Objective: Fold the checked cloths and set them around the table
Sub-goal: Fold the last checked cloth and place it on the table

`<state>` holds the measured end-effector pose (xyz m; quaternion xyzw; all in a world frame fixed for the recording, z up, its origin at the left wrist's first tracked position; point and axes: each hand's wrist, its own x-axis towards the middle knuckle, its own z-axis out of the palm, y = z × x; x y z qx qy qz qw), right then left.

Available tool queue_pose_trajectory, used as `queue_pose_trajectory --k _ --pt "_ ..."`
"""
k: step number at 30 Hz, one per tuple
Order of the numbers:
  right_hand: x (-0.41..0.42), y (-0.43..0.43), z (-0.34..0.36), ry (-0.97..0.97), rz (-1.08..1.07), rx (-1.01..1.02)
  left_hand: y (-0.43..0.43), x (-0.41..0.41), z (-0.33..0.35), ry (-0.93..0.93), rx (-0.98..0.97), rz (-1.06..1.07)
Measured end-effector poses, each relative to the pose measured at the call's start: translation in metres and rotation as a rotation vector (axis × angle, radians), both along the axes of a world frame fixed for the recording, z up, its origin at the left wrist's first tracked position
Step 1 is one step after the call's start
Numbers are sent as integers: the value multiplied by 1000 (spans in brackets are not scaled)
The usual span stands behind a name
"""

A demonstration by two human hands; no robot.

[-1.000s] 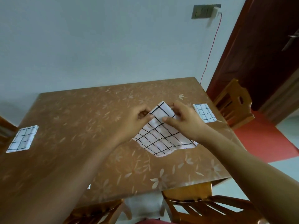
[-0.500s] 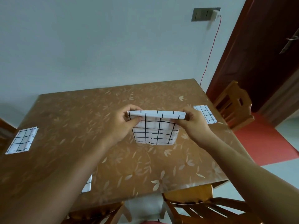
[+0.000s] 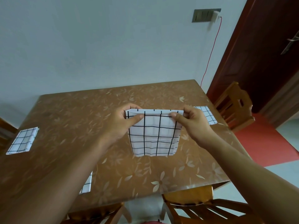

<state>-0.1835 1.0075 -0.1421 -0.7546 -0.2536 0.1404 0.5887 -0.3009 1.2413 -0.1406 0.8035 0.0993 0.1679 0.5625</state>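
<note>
A white cloth with black checks (image 3: 154, 135) hangs in the air over the middle of the brown flowered table (image 3: 68, 113). My left hand (image 3: 123, 123) pinches its upper left corner and my right hand (image 3: 192, 123) pinches its upper right corner, so the top edge is stretched level between them. Three folded checked cloths lie flat on the table: one at the left edge (image 3: 22, 140), one at the right edge (image 3: 206, 113) partly behind my right hand, and one near the front edge (image 3: 86, 185) mostly hidden by my left forearm.
Wooden chairs stand at the right side (image 3: 234, 107) and under the front edge (image 3: 202, 206). Another chair back shows at the far left (image 3: 4, 130). A dark red door (image 3: 267, 54) and a red mat (image 3: 262, 139) are to the right. The wall lies behind the table.
The cloth went from lying on the table in a diamond shape to hanging folded from its two upper corners. Both hands moved apart and lifted it slightly.
</note>
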Motion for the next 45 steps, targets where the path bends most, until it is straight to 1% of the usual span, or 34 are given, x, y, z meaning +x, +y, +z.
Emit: queue_pose_trajectory --k 3,6,10,13,14,15,17,19,22,24,25,28,31,34,37,39,42,44,45 --pt "3 -1 -1 78 -17 53 -9 0 6 4 -111 -27" --pt "4 -2 1 151 -21 101 -14 1 7 -24 -233 -10" --pt "4 -5 0 140 -11 118 -11 4 3 -38 -265 23" --pt "4 -6 -1 199 -15 134 -8 8 -4 -60 -247 85" --pt "5 -6 0 204 -10 117 -7 9 -5 -67 -216 103" --pt "7 -7 0 176 1 67 -7 9 -6 -80 -144 108" --pt "12 -9 5 -19 76 -152 -6 8 -6 -110 93 71" --pt "8 -6 13 -171 205 -336 -10 6 -2 -113 318 -27" --pt "-9 12 27 -354 363 -425 -23 6 7 -165 526 -142" --pt "-12 20 25 -458 384 -431 -26 5 10 -188 589 -142" --pt "-12 19 21 -457 377 -432 -24 4 10 -192 599 -107" --pt "-3 3 10 -374 322 -468 -9 1 8 -193 573 27" --pt "3 -8 4 -328 309 -490 2 -1 6 -181 579 69" --pt "-5 2 16 -292 375 -451 -4 -2 9 -183 666 -1" --pt "-17 19 26 -339 383 -379 -18 0 13 -125 688 -78" --pt "-18 23 26 -350 366 -364 -24 1 15 -81 649 -68" --pt "-10 8 24 -221 324 -278 -24 -3 11 59 446 -104" --pt "2 -7 24 -149 269 -223 -18 -8 3 173 450 -138" --pt "7 -14 24 -133 249 -221 -16 -11 -2 195 471 -148"
